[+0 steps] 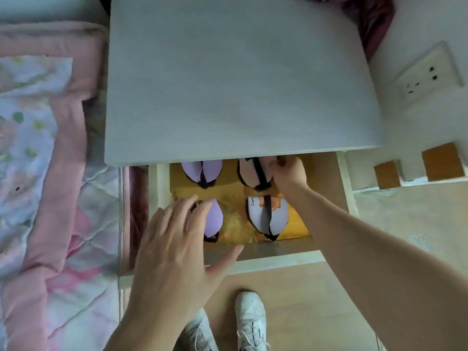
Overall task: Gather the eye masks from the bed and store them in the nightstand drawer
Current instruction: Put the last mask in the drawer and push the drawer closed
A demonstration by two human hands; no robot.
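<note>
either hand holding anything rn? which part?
Right hand pinches the pink eye mask at its right edge. Left hand lies flat on the purple mask, gripping nothing.

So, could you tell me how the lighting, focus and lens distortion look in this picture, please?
Head view: wide-angle lens bows the nightstand top's edges; light is dim and bluish; the drawer back lies in shadow under the top; its yellow liner shows mild glare; the left hand looks soft and large from nearness; the right hand and masks are fairly sharp.
</note>
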